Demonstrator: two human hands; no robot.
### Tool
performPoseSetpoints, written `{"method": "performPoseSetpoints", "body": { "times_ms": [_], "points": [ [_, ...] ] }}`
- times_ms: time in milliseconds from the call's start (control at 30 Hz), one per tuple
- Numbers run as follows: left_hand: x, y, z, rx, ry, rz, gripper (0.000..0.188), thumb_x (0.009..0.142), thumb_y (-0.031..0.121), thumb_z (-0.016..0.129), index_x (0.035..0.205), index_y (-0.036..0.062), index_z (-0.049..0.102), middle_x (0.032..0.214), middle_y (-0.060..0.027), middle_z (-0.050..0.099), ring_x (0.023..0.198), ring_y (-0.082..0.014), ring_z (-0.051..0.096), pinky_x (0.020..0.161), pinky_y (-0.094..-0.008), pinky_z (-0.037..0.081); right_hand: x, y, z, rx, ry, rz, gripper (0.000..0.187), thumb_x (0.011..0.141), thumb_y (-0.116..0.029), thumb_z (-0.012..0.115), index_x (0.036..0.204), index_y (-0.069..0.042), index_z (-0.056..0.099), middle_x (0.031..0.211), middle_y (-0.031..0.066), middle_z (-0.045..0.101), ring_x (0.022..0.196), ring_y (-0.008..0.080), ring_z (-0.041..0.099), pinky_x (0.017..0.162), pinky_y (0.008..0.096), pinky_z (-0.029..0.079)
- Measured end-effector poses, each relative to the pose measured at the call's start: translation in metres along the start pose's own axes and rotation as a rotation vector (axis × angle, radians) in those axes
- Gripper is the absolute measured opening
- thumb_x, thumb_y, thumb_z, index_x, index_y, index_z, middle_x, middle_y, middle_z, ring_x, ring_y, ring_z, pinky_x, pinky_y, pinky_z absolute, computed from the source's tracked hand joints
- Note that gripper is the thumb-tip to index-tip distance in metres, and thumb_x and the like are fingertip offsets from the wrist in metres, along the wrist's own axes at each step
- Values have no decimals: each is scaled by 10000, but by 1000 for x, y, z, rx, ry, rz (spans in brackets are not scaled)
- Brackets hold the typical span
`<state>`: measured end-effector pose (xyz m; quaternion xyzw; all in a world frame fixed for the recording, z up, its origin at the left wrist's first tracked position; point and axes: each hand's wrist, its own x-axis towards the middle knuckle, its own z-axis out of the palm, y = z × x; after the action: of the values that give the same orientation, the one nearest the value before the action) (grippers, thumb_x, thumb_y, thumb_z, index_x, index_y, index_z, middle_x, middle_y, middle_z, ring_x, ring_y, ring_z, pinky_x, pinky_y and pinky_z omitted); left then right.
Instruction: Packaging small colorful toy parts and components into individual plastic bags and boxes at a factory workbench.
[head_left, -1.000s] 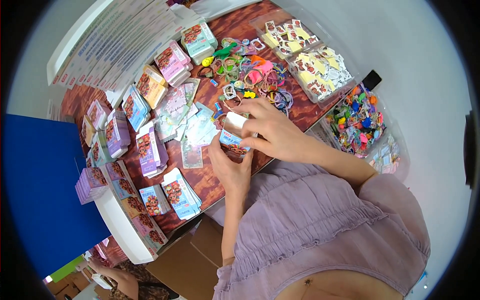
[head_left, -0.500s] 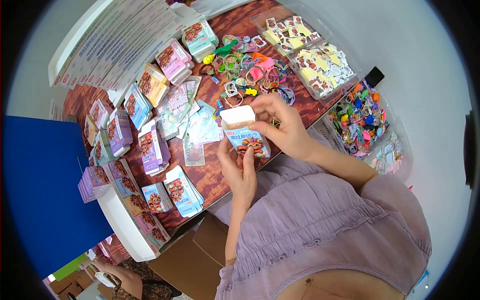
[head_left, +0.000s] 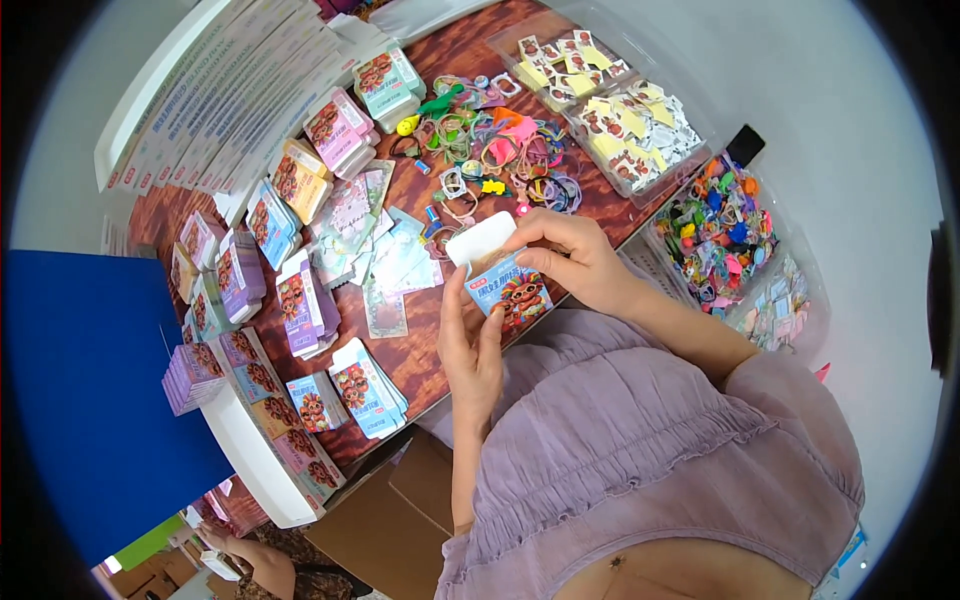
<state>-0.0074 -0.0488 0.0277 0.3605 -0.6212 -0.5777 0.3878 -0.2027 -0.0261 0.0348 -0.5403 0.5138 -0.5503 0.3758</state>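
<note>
A small blue printed carton (head_left: 512, 292) is held over the table's near edge, its white top flap standing up and its mouth showing a brown inside. My left hand (head_left: 470, 345) grips it from the left and below, thumb against the front. My right hand (head_left: 570, 258) pinches the upper right rim, the fingertips partly inside the mouth. Past the carton lies a heap of coloured hair ties and small trinkets (head_left: 500, 150). Left of the heap are scattered pale printed cards (head_left: 400, 260). What the carton contains is hidden.
Stacks of flat cartons, including a blue stack (head_left: 365, 390), line the left side. Clear trays hold small printed cards (head_left: 640, 135) at the far right. A bin of colourful trinkets (head_left: 715, 235) stands right of the table. A co-worker's arm (head_left: 262, 565) shows at lower left.
The carton has tilted and turned slightly, its right side moving outward. My right fingers have shifted along the rim. My left hand still holds it.
</note>
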Motion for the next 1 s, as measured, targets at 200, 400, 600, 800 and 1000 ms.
{"method": "performPoseSetpoints", "body": {
  "times_ms": [200, 400, 600, 800, 1000],
  "points": [
    [4, 2, -5, 39, -40, -21, 548, 930, -108, 556, 1433, 41, 395, 1230, -150, 563, 1091, -227, 644, 893, -320, 534, 0, -9, 7, 22, -1, 75, 161, 946, -37, 595, 1088, 23, 641, 1064, 86, 627, 968, 149, 615, 830, 278, 492],
    [-3, -1, -6, 31, -31, -9, 558, 931, -118, 543, 1431, 32, 342, 1215, -144, 562, 1096, -234, 645, 894, -314, 537, 8, -5, 5, 16, -43, -58, 144, 902, -30, 625, 1040, -3, 650, 983, 70, 660, 922, 131, 613, 793, 294, 480],
    [-4, 1, -3, 33, -49, -40, 562, 939, -109, 535, 1430, 23, 295, 1199, -153, 572, 1108, -246, 643, 900, -323, 543, 8, 0, 10, 66, -86, -39, 107, 860, -36, 683, 947, 4, 636, 955, 71, 661, 923, 120, 618, 796, 291, 495],
    [-7, -2, -3, 69, -78, -95, 609, 935, -92, 559, 1458, 28, 271, 1175, -154, 585, 1090, -256, 655, 883, -339, 555, 15, -5, 2, 295, -79, 376, 71, 873, -13, 683, 929, 27, 666, 874, 33, 704, 861, 81, 656, 747, 248, 522],
    [-9, -4, -5, 21, -71, -127, 695, 919, -137, 528, 1508, 56, 213, 1234, -154, 543, 1125, -244, 614, 920, -334, 528, 17, -4, -8, -87, -260, 115, 149, 838, -53, 688, 973, 6, 713, 940, 82, 726, 874, 159, 691, 781, 303, 530]
  ]
}}
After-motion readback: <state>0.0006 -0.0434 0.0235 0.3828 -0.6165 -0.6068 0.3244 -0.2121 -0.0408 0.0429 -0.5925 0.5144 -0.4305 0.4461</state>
